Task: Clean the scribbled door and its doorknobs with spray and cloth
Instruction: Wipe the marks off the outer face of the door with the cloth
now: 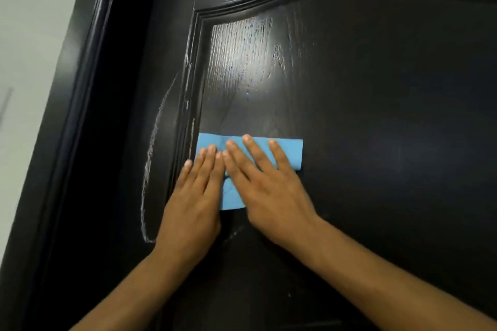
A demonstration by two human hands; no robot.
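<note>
Cloth [289,152] flat on door [376,88] panel, under both my hands. Left hand [193,196] presses its 8 o'clock part, right hand [269,191] its centre; fingers straight. Chalk loop [149,169] at 9 o'clock.

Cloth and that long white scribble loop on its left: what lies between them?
In the head view, the panel's raised moulding runs between the blue cloth and the scribble loop, chalk-smeared.

Both hands cover much of the cloth [287,152], so its middle and lower edge stay hidden. The door [376,115] runs past every edge; the chalk line [150,158] disappears under the left hand [192,204].
</note>
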